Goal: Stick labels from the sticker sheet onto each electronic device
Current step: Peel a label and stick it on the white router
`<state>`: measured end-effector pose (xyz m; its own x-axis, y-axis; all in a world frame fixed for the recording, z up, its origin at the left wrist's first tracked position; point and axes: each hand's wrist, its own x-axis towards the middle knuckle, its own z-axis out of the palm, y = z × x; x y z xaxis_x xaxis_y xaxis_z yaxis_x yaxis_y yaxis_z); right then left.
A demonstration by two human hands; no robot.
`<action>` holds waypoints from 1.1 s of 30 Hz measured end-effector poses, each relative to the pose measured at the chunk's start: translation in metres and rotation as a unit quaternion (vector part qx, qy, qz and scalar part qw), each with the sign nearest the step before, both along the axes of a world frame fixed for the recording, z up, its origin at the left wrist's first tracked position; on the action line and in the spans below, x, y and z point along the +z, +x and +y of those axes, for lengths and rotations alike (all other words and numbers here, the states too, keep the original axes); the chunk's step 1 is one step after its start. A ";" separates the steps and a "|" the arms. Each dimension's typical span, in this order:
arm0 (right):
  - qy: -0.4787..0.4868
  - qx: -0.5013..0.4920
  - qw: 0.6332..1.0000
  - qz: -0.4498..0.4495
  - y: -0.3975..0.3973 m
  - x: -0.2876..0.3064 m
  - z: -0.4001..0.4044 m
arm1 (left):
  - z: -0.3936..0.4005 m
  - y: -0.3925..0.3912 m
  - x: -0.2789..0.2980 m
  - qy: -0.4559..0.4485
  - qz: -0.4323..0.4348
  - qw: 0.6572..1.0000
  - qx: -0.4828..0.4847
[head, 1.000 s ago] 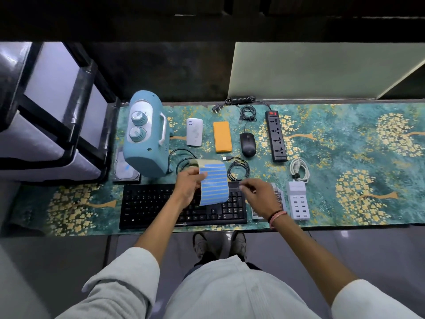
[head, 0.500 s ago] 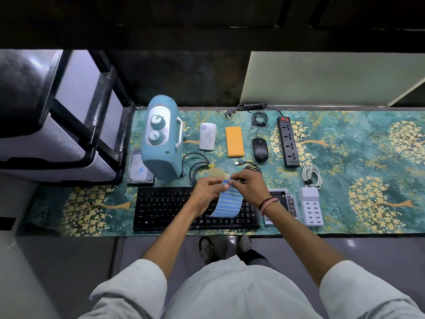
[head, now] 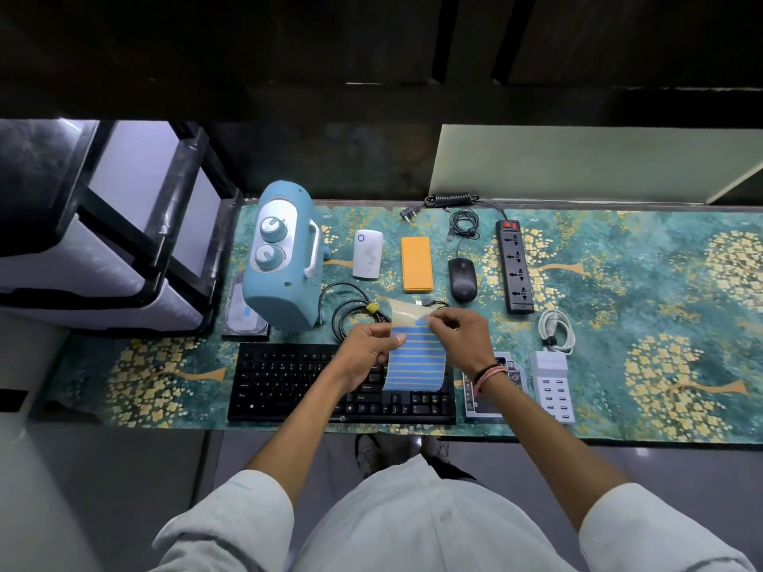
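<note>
My left hand (head: 368, 353) holds the sticker sheet (head: 417, 363), yellow backing with rows of blue labels, upright above the black keyboard (head: 289, 381). My right hand (head: 462, 338) pinches a blue label at the sheet's upper right corner. The top strip of the sheet is bare backing. On the table lie a blue radio (head: 284, 258), a white device (head: 367, 253), an orange power bank (head: 417, 263), a black mouse (head: 462, 278), a power strip (head: 515, 269), a white USB charging hub (head: 552, 386) and a hard drive (head: 244, 315) bearing a small blue label.
A patterned teal cloth (head: 640, 291) covers the table. Coiled black cables (head: 351, 311) lie behind the sheet, a white cable (head: 557, 330) sits above the hub, and a packaged item (head: 491, 402) lies under my right wrist. A grey and black cabinet (head: 103, 241) stands at the left.
My right hand came from beside the sheet to its top corner and took hold of a label. The sheet now hangs lower over the keyboard. The camera shifted slightly.
</note>
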<state>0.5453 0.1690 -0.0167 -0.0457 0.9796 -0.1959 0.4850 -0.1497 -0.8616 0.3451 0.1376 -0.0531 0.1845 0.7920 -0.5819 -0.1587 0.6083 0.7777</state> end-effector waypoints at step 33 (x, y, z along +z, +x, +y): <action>-0.132 -0.153 0.967 0.157 0.037 -0.010 -0.018 | 0.164 -0.021 -0.044 -0.088 0.395 0.902 0.154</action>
<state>0.5827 0.1507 -0.0267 0.1411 0.8745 -0.4641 0.1039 -0.4792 -0.8715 0.3242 0.3017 -0.0974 -0.5545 0.6184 -0.5569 0.2207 0.7545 0.6181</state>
